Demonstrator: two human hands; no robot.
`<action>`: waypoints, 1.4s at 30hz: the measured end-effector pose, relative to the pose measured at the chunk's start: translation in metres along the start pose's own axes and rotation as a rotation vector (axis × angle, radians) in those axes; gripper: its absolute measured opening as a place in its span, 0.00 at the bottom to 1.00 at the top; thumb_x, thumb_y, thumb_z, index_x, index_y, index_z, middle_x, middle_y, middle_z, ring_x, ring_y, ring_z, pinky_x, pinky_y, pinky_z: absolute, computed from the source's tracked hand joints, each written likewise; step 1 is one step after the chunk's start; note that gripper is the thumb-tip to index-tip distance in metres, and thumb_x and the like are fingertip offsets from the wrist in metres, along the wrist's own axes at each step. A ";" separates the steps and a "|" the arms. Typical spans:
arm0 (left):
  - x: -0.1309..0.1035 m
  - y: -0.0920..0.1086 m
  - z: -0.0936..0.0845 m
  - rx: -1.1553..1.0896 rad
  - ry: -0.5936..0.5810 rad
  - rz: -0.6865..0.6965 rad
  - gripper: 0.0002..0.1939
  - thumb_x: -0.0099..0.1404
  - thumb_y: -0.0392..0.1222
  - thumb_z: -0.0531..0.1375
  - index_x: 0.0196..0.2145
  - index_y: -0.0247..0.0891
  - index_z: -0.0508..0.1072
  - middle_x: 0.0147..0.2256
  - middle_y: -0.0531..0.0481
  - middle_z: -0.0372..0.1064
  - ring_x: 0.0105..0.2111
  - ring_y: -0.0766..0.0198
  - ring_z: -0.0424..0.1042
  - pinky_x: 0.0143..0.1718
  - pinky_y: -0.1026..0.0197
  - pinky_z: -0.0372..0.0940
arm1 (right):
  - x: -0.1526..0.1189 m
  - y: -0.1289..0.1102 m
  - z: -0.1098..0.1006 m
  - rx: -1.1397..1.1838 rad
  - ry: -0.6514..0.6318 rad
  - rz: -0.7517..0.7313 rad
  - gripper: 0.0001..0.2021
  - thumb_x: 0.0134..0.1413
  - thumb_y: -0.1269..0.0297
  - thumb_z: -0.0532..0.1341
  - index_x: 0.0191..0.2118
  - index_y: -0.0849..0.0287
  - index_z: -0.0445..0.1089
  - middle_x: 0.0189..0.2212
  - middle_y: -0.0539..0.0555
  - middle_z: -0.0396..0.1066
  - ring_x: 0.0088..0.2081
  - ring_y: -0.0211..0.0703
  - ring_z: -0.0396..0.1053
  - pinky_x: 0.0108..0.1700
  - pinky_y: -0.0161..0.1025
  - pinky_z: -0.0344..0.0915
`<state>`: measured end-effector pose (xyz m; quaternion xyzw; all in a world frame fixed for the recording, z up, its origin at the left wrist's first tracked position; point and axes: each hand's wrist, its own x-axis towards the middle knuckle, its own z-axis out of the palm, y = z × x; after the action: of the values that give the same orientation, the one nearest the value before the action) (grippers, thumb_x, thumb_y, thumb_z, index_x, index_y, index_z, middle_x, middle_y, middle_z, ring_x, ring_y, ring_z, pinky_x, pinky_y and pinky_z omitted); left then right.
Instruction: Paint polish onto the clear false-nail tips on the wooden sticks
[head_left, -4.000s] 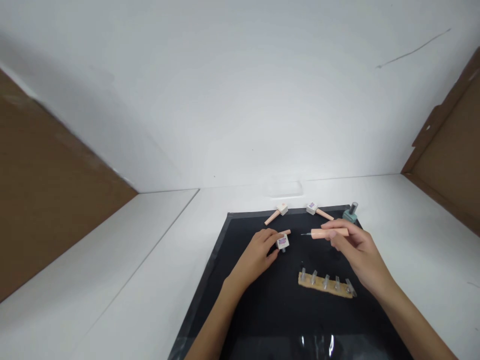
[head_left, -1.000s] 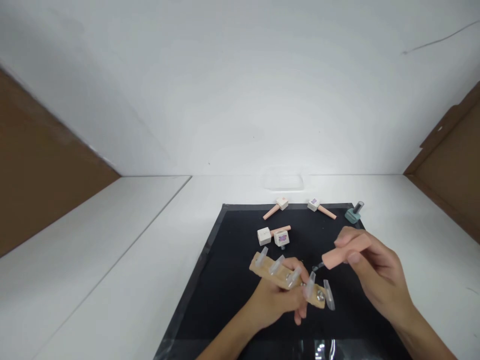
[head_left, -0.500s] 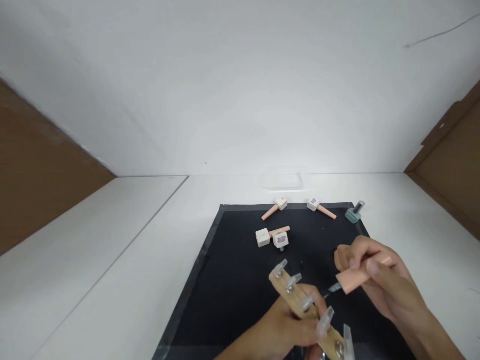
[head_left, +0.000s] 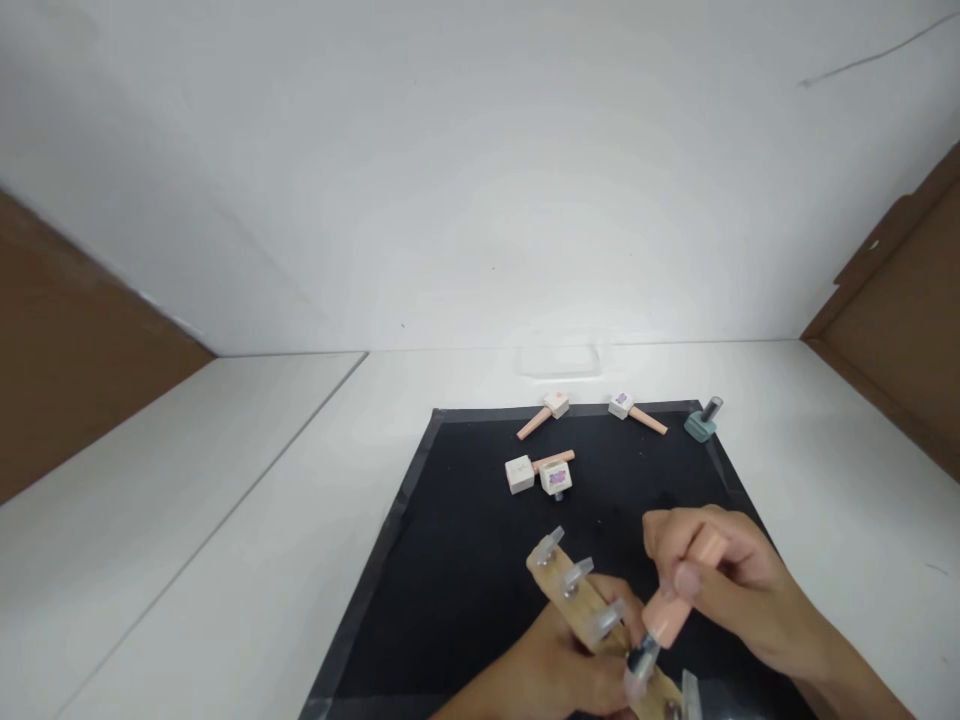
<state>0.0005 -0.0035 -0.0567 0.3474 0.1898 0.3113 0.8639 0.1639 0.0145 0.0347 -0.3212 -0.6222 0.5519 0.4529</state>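
Observation:
My left hand [head_left: 559, 660] is closed round a wooden strip [head_left: 553, 578] that carries a slanting row of clear false nail tips [head_left: 577, 574]. Between the fingers of my right hand [head_left: 739, 580] is a peach nail polish brush cap [head_left: 667, 612], its dark brush pointing down and left. The brush end lies over one of the nail tips near my left thumb; it looks to be touching it. A white nail polish bottle [head_left: 556, 479] with a purple flower label and dark neck lies on the black mat [head_left: 450, 560], without a cap on it.
Several white bottles with peach caps lie on the mat: one at the left [head_left: 520, 475], one at the back [head_left: 556, 404] and one at the back right [head_left: 621, 405]. A green bottle [head_left: 700, 427] sits at the far right corner. A clear tray [head_left: 559, 372] lies beyond the mat.
My right hand has moved left and tipped the brush more steeply downward, bringing it from beside the strip to over a nail tip. My left hand keeps its hold on the strip.

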 end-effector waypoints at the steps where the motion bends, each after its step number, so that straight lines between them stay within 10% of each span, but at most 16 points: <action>1: 0.000 0.000 -0.001 -0.014 -0.013 -0.007 0.22 0.46 0.49 0.72 0.25 0.34 0.64 0.15 0.60 0.62 0.12 0.78 0.61 0.15 0.75 0.58 | 0.000 0.000 0.000 -0.015 0.009 0.001 0.18 0.60 0.55 0.59 0.22 0.58 0.66 0.17 0.47 0.64 0.20 0.34 0.55 0.21 0.33 0.51; 30: 0.002 0.026 -0.001 0.136 0.052 -0.063 0.21 0.45 0.49 0.72 0.25 0.34 0.65 0.18 0.57 0.65 0.14 0.76 0.64 0.13 0.75 0.61 | 0.001 -0.001 -0.002 -0.179 0.106 -0.258 0.17 0.64 0.60 0.56 0.22 0.56 0.66 0.19 0.49 0.69 0.21 0.36 0.60 0.23 0.36 0.58; 42: -0.001 0.046 0.008 0.477 0.143 0.029 0.08 0.44 0.33 0.65 0.21 0.35 0.67 0.19 0.55 0.65 0.15 0.73 0.62 0.14 0.72 0.57 | 0.002 -0.001 -0.005 -0.264 0.090 -0.295 0.17 0.63 0.66 0.55 0.21 0.56 0.62 0.20 0.47 0.70 0.22 0.36 0.58 0.25 0.36 0.57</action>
<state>-0.0145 0.0180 -0.0187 0.5211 0.3134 0.2940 0.7374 0.1675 0.0185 0.0358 -0.3072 -0.7086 0.3784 0.5102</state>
